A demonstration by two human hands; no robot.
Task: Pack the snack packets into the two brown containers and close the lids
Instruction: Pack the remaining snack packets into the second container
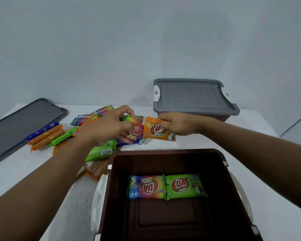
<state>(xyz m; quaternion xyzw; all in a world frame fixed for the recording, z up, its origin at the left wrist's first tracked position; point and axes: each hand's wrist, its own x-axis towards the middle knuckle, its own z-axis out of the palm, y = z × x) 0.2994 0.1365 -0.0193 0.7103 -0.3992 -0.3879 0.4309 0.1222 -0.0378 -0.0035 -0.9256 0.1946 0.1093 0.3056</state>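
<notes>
An open brown container (163,153) stands at the near edge, holding a rainbow packet (146,186) and a green packet (184,186) side by side. My left hand (111,126) pinches a rainbow snack packet (135,133) above the pile. My right hand (178,124) pinches the top corner of an orange packet (154,130). The second brown container (221,117) sits at the back right under a grey lid (193,96).
Several orange, green and blue packets (47,135) lie across the white table (21,171) on the left. A loose grey lid (16,126) lies flat at the far left. A pale wall rises behind the table.
</notes>
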